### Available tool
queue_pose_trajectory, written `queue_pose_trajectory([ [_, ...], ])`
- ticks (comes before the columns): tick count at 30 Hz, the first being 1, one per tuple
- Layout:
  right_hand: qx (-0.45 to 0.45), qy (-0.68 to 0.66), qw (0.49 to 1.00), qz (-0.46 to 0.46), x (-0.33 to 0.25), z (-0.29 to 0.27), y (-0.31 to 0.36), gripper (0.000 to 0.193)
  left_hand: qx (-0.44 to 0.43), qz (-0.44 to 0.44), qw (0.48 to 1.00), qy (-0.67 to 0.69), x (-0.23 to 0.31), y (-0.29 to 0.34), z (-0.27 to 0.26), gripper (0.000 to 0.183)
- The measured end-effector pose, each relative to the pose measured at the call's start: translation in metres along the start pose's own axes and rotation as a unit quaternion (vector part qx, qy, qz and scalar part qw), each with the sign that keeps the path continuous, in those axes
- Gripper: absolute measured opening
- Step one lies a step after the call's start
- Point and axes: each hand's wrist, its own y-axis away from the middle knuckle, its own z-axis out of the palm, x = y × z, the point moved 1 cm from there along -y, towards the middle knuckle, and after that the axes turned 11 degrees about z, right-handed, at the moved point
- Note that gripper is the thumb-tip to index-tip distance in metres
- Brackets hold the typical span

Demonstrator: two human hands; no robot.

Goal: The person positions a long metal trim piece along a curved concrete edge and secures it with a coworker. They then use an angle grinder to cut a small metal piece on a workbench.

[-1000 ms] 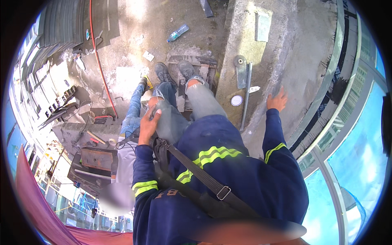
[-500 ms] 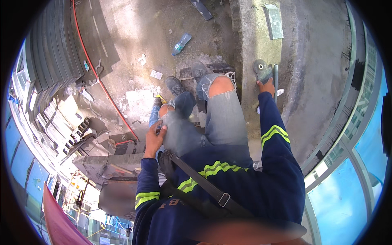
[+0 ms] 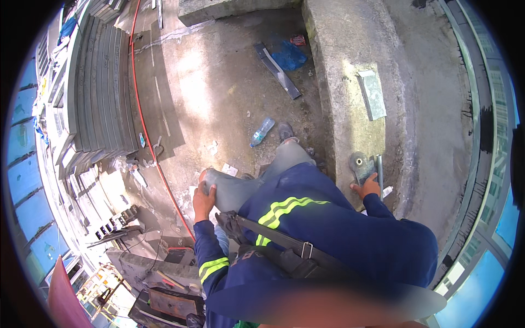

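Note:
My left hand (image 3: 204, 203) rests on my left knee, in worn grey jeans (image 3: 232, 188), fingers bent over the cloth and holding nothing that shows. My right hand (image 3: 367, 188) is down on the concrete ledge (image 3: 350, 117) at the right. Its fingers close on the near end of a flat grey piece (image 3: 361, 163) with a rounded end and a round hole; its exact kind is unclear. Right beside it lies a thin grey metal bar (image 3: 379, 168). Farther along the ledge is a bent light metal strip (image 3: 372, 95).
A plastic bottle (image 3: 262, 132) lies on the floor past my knees. Beyond it are a long metal strip (image 3: 278, 71) and a blue plastic bag (image 3: 290, 55). At left, a red hose (image 3: 143, 117) runs past a tall stack of grey panels (image 3: 104, 87). Glazing lines the right side.
My upper body has tipped forward, and the floor and ledge sit lower in view. My left hand has come farther onto the knee. The right hand stays at the grey piece.

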Motion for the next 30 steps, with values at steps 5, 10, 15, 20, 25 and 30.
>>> queue_pose_trajectory([
  [5, 0.126, -0.036, 0.991, -0.029, 0.021, -0.011, 0.013, 0.145, -0.064, -0.005, 0.99, 0.122, 0.036, -0.113, 0.041, 0.068],
  [10, 0.095, -0.135, 0.986, 0.01, 0.034, -0.004, 0.0, 0.128, -0.24, 0.2, 0.95, 0.021, 0.117, -0.214, -0.004, 0.062],
  [15, 0.125, -0.359, 0.912, 0.152, 0.061, -0.011, 0.026, 0.127, -0.135, 0.265, 0.943, 0.15, 0.124, -0.26, -0.032, 0.062],
  [20, -0.072, -0.876, 0.46, -0.122, -0.018, -0.043, 0.107, 0.105, -0.183, 0.255, 0.932, 0.179, 0.027, -0.244, -0.065, 0.066],
  [25, -0.437, -0.769, 0.272, -0.38, -0.256, -0.104, 0.191, 0.118, -0.131, 0.167, 0.959, 0.189, -0.1, -0.192, -0.128, 0.065],
  [30, -0.56, -0.498, 0.499, -0.435, -0.507, -0.131, 0.306, 0.1, 0.057, 0.106, 0.918, 0.377, -0.201, -0.098, -0.198, 0.067],
])
